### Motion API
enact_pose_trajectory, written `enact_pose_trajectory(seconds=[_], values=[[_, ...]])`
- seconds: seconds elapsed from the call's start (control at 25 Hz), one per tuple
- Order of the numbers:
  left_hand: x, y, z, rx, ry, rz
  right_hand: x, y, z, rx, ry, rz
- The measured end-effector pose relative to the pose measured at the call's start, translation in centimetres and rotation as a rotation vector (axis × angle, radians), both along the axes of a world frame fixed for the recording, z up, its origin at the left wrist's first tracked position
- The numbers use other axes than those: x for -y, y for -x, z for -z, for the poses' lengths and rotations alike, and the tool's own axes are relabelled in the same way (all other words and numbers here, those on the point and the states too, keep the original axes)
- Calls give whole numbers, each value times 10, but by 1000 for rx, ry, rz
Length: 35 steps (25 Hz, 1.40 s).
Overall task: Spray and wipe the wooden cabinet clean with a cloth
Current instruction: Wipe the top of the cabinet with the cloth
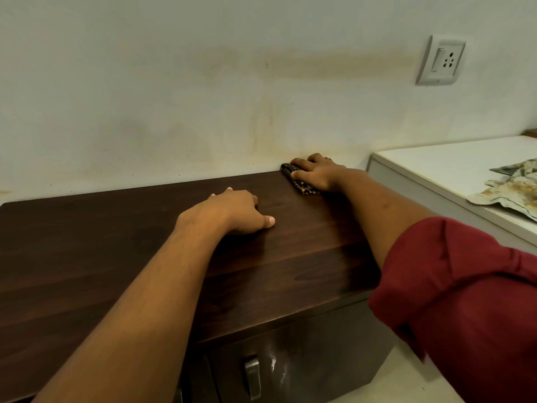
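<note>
The dark wooden cabinet (122, 257) fills the lower part of the head view, its flat top running to the wall. My right hand (318, 173) presses a folded dark checked cloth (293, 177) flat onto the cabinet's far right corner, close to the wall. My left hand (235, 212) rests palm down on the middle of the top, fingers loosely bent, thumb pointing right, holding nothing. No spray bottle is in view.
A stained white wall (203, 112) stands behind the cabinet, with a switch and socket plate (440, 61) at upper right. A white surface (453, 167) to the right carries crumpled stained cloth (511, 187). Metal handles (252, 376) are on the cabinet front.
</note>
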<state>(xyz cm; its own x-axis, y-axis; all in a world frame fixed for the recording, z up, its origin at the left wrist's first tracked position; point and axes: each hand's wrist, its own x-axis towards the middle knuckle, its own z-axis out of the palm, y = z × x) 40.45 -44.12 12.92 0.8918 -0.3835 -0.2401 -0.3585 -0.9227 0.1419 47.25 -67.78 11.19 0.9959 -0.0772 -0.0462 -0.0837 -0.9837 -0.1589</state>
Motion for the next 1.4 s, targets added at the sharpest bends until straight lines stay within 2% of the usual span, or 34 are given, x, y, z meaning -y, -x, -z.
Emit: enact_pose_trajectory(seconds=[0.32,0.52,0.72,1.04,1.2,1.4], values=[[0,14,0,23,-4,-40,-8,56,0,-12,3,32],[-7,36,5,354,-83,71,-8,128,0,-19,11,25],[-16,63,-6,508,-15,92,-6,197,1,-12,41,38],[-68,81,-9,444,-57,25,-45,231,3,21,45,190],[-102,81,-20,347,8,-81,-121,225,-1,13,85,29],[-113,78,-15,406,129,-147,-227,229,0,39,63,-348]])
